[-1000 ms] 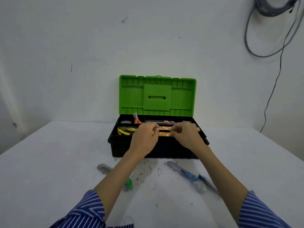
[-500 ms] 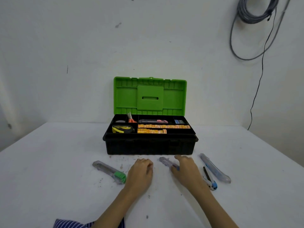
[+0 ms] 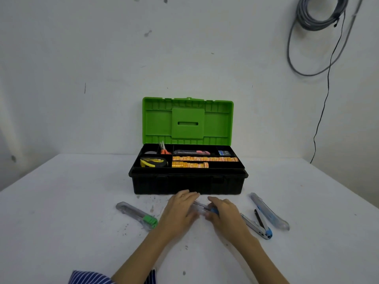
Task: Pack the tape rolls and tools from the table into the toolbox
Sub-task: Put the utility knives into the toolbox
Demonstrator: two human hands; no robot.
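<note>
Clear blue-slider cutter [image 3: 202, 208] held on table [image 3: 61, 222] betw. both hands, just in front of open toolbox [image 3: 187, 183]. L hand [image 3: 181, 210] fingers laid over its L end; R hand [image 3: 223, 212] gripped round blue end. Green-slider cutter [image 3: 137, 215] seen at L.

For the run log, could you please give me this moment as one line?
phase: pickup | both hands on clear blue-slider cutter before open toolbox | left hand, right hand | green-slider cutter on table
</note>
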